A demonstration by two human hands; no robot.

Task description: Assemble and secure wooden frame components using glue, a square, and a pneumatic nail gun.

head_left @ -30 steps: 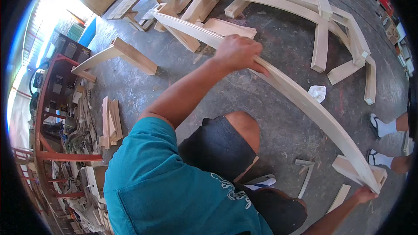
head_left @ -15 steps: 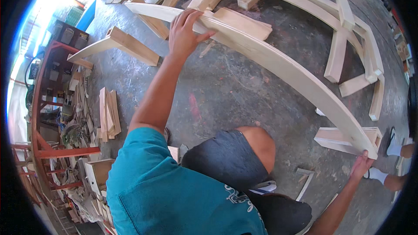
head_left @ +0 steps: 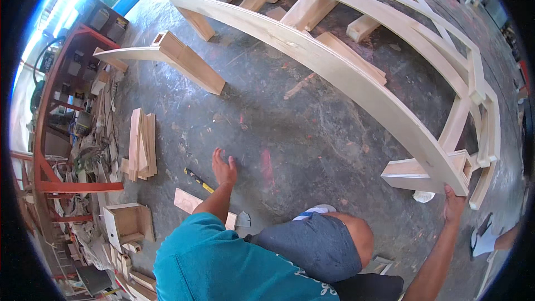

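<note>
A long pale plywood board (head_left: 334, 61) spans the far side of the floor, looking bowed in this view. It stands on edge, with a wooden block-like leg (head_left: 409, 173) at its right end and another leg (head_left: 195, 18) at its left. My right hand (head_left: 454, 205) grips the board's right end, some fingers hidden behind it. My left hand (head_left: 224, 168) is off the board, fingers spread, holding nothing. Nearest to it on the floor lie a black-and-yellow utility knife (head_left: 199, 180) and a flat wood piece (head_left: 188, 200), partly covered by my forearm.
Beyond the board stands a curved wooden frame (head_left: 390, 14) with several cross blocks. A smaller L-shaped wooden assembly (head_left: 192, 67) and stacked wood strips (head_left: 143, 145) lie to the left. A red metal rack (head_left: 83, 187) lines the left side. Another person's foot (head_left: 484, 242) is at the right.
My left hand has let go of the board's far part and come back toward me, low over the floor. My right hand keeps its hold at the board's right end.
</note>
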